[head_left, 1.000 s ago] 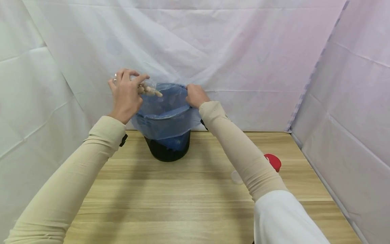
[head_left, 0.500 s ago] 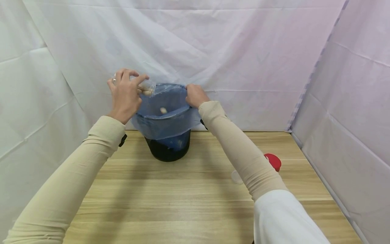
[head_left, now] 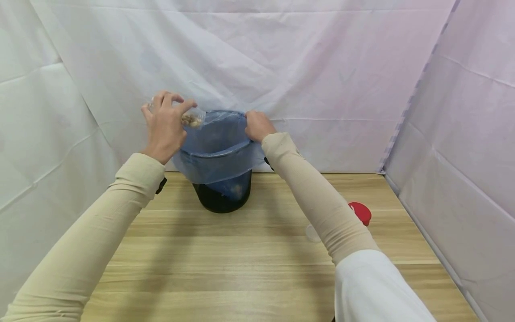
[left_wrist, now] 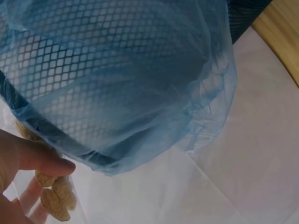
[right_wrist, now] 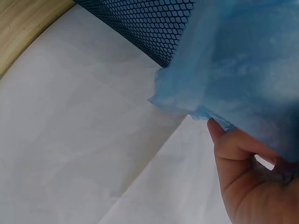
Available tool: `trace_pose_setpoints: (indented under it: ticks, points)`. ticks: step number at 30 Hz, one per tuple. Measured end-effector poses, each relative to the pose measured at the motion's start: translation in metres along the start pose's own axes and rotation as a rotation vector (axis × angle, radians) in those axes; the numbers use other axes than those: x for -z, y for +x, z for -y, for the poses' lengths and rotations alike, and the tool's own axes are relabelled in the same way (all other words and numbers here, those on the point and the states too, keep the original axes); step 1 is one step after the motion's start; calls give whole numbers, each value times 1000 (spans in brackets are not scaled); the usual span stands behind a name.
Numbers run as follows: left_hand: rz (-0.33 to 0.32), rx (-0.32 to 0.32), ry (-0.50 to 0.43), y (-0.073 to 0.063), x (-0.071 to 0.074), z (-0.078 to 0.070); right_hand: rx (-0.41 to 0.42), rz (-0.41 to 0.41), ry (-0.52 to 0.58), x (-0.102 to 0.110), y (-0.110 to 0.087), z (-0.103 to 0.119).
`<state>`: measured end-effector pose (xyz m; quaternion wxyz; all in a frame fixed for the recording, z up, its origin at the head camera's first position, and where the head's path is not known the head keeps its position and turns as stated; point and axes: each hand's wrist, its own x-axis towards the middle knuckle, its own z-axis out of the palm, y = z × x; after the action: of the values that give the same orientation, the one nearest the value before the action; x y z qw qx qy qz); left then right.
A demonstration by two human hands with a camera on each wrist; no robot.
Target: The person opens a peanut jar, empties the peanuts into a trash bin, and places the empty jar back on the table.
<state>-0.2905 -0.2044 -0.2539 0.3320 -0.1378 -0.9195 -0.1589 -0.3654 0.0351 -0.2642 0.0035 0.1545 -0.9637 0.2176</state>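
In the head view my left hand (head_left: 164, 127) grips a clear jar (head_left: 201, 113) lying nearly sideways, its mouth at the left rim of the bin. Unshelled peanuts (left_wrist: 57, 198) show through the jar's wall in the left wrist view, past my thumb. The black mesh bin (head_left: 219, 203) stands upright on the table, lined with a translucent blue bin bag (head_left: 217, 170) folded down over its rim. At the bin's right rim my right hand (head_left: 259, 126) holds the bag's edge, fingers curled; the bag covers part of them in the right wrist view.
A red round lid (head_left: 362, 213) lies on the wooden table (head_left: 225, 264) to the right, partly behind my right forearm. Beside it is a whitish translucent disc (head_left: 312, 233). White sheeting (head_left: 322, 80) rises behind the bin and at both sides.
Peanuts have poured from the jar into the bin; one was falling half a second ago. Fewer peanuts show at the jar's mouth now. Both hands have stayed almost in place.
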Motion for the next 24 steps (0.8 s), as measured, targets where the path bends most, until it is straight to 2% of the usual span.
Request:
trace_pose_setpoints:
  ticks: [24]
  points:
    - [38, -34, 54, 1, 4, 4, 13, 1, 10, 0, -2, 4]
